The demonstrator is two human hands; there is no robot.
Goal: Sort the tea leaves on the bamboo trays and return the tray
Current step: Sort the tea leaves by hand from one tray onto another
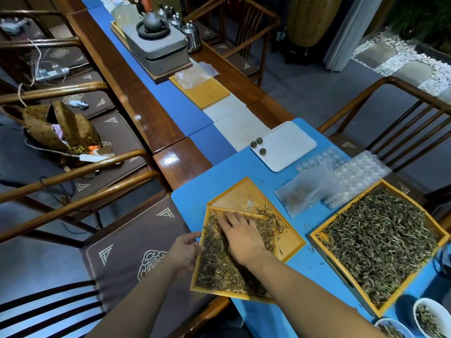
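My left hand (186, 250) grips the left rim of the small tray (199, 272), fingers curled over the edge. The tray is tilted, its far end resting on top of a second tray (290, 242) that lies flat on the blue mat (219, 181). My right hand (240, 234) lies flat in the small tray, fingers straight and spread, pressing on the tea leaves (219, 269); it holds nothing. Some leaves (271, 220) have spilled onto the lower tray just past the small tray's far rim.

To the right, apart from both, a big tray (317, 236) is full of leaves. Beyond the trays: a plastic bag (297, 193), clear moulds (361, 172) and a white dish (290, 145) with three tea balls (258, 143). Two white bowls (429, 315) with leaves sit at the lower right.
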